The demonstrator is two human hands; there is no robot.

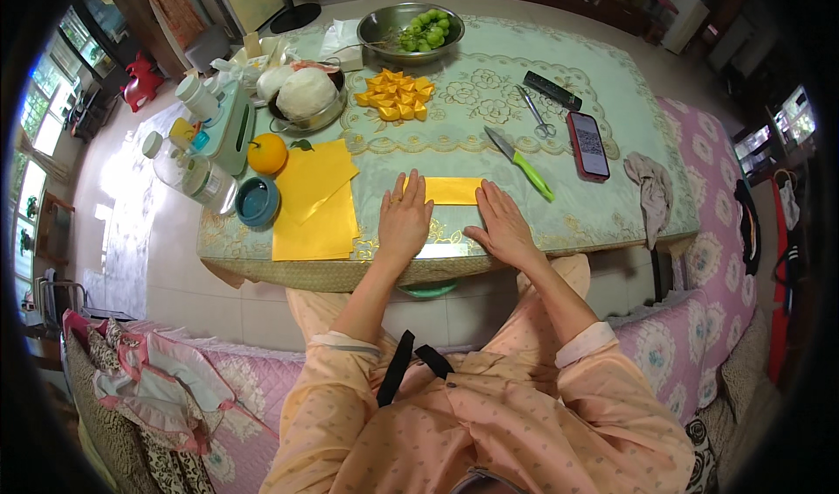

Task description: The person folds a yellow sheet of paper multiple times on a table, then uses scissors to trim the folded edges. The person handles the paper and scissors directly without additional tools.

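A narrow folded strip of golden paper (451, 191) lies flat on the table in front of me. My left hand (406, 215) presses palm down over its left end, fingers extended. On the strip's right end rest the fingertips of my right hand (503, 222), the thumb spread to the side. Neither hand grips anything. Left of my left hand is a loose stack of golden paper sheets (314, 209), with a cut piece angled on top. Farther back sits a cluster of folded golden paper pieces (394, 95).
Right of my hands lie a green-handled knife (521, 165), scissors (537, 114), a remote control (552, 90), a phone (588, 145) and a crumpled cloth (649, 189). An orange (267, 154), a blue bowl (257, 202), a plastic bottle (203, 183) and a metal basin (377, 29) with green grapes stand left and behind.
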